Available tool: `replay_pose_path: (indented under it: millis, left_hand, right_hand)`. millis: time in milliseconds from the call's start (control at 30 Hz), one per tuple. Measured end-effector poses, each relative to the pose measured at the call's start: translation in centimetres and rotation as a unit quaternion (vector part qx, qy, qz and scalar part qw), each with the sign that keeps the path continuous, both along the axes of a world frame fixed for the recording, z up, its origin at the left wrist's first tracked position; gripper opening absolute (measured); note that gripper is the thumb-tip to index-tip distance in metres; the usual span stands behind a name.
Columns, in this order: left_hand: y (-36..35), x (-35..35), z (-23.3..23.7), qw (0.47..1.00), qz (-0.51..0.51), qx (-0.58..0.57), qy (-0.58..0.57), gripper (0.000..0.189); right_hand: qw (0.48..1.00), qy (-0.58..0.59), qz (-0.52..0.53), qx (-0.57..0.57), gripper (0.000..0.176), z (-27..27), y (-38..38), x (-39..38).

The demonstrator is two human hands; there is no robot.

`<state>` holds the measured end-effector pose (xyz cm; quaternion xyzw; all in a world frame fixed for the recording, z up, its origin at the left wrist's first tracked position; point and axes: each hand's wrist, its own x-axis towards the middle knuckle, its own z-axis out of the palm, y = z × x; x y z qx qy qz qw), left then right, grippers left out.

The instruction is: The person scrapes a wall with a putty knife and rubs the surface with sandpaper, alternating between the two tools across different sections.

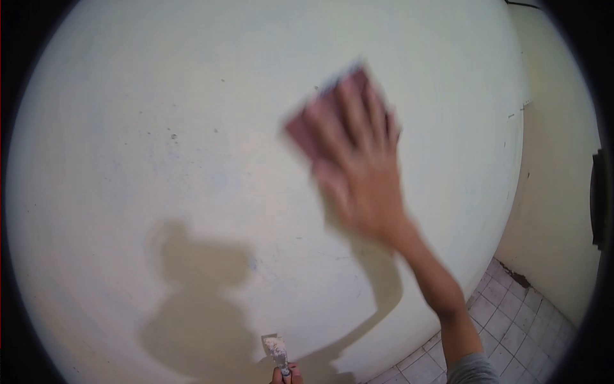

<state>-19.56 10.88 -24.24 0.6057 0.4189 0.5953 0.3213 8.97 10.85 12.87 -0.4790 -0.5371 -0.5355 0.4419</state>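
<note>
Against the pale wall (249,153), my right hand (364,153) presses a reddish-brown sheet of sandpaper (300,131). The fingers lie over the sheet, with its left corner and upper edge showing past them. Motion blurs both the hand and the sheet. At the bottom edge of the view, my left hand (286,376) is closed around the handle of a putty knife (275,345). Its blade points upward and carries whitish smears. Most of the left hand is cut off by the frame.
Small dark pits and bluish patches mark the wall. Shadows of my head and arm fall on it. To the right, another wall (556,192) meets a tiled floor (511,320). A dark object (599,198) sits at the far right edge.
</note>
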Motion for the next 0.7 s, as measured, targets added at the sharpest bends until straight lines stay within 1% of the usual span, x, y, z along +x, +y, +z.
replay_pose_path:
  millis: [33, 67, 100, 133, 167, 200, 267, 300, 367, 400, 433, 467, 500, 567, 600, 667, 700]
  left_hand:
    - [0.7, -0.1, -0.7, 0.999, -0.015, 0.023, 0.026, 0.018]
    - [1.0, -0.5, -1.0, 0.997, -0.035, 0.045, 0.052, 0.019]
    - [0.6, -0.9, -0.7, 0.999, -0.039, 0.024, 0.018, 0.017]
    - [0.0, -0.9, 0.2, 0.999, -0.049, 0.002, -0.019, 0.016]
    - [-0.3, -0.1, 1.2, 0.996, -0.064, -0.019, -0.059, 0.015]
    - [-0.9, 0.5, 2.5, 0.995, -0.06, 0.005, -0.074, 0.014]
    - [-2.8, 0.4, 5.2, 0.993, -0.051, 0.049, -0.098, 0.012]
    - [-3.5, 0.2, 6.0, 0.994, -0.05, 0.043, -0.089, 0.013]
    - [-4.5, 0.3, 7.0, 0.996, -0.039, 0.035, -0.079, 0.016]
    - [-4.6, -0.2, 6.4, 0.994, -0.054, 0.047, -0.079, 0.019]
    - [-4.7, -1.1, 5.7, 0.993, -0.066, 0.06, -0.08, 0.022]
    - [-4.5, -1.9, 5.3, 0.991, -0.075, 0.074, -0.08, 0.025]
    - [-4.2, -2.4, 4.8, 0.994, -0.055, 0.078, -0.062, 0.028]
    - [-4.4, -2.9, 4.2, 0.996, -0.01, 0.082, -0.025, 0.035]
    - [-4.7, -1.0, 4.7, 0.997, -0.007, 0.063, -0.033, 0.036]
    - [-6.4, -1.0, 6.0, 0.998, -0.005, 0.028, -0.055, 0.039]
    - [-6.7, -1.2, 6.0, 0.998, -0.02, 0.036, -0.045, 0.04]
  right_hand:
    - [0.997, 0.017, 0.038, -0.067, 0.068, -4.3, -0.3, -1.3]
    - [0.99, 0.031, 0.078, -0.11, 0.072, -9.8, 0.4, -2.1]
    - [0.986, 0.042, 0.091, -0.131, 0.069, -15.9, 1.0, -3.2]
    - [0.982, 0.005, 0.081, -0.169, 0.067, -22.2, 1.2, -4.3]
    - [0.976, -0.034, 0.066, -0.205, 0.065, -24.6, 0.8, -4.7]
    - [0.972, -0.062, 0.056, -0.219, 0.063, -26.0, 0.8, -3.8]
    - [0.961, -0.107, 0.043, -0.251, 0.059, -24.9, 0.0, -2.9]
    - [0.97, -0.087, 0.035, -0.226, 0.059, -22.3, -0.4, -2.2]
    - [0.983, -0.035, 0.028, -0.176, 0.059, -14.6, -1.9, 0.3]
    - [0.994, -0.004, 0.044, -0.103, 0.064, -11.0, -2.6, 1.1]
    - [0.997, 0.027, 0.02, -0.065, 0.064, -8.1, -3.2, 1.8]
    - [0.998, 0.052, -0.025, -0.023, 0.064, -6.0, -3.0, 2.6]
    - [0.997, 0.07, -0.029, 0.006, 0.063, -4.7, -3.1, 3.3]
    - [0.994, 0.108, -0.012, 0.025, 0.064, -5.0, -3.1, 3.1]
    - [0.992, 0.127, -0.011, 0.004, 0.064, -5.9, -2.7, 4.8]
    - [0.987, 0.159, -0.014, -0.033, 0.063, -12.1, -2.7, 2.0]
    - [0.98, 0.185, 0.025, -0.074, 0.061, -16.2, -2.8, 0.4]
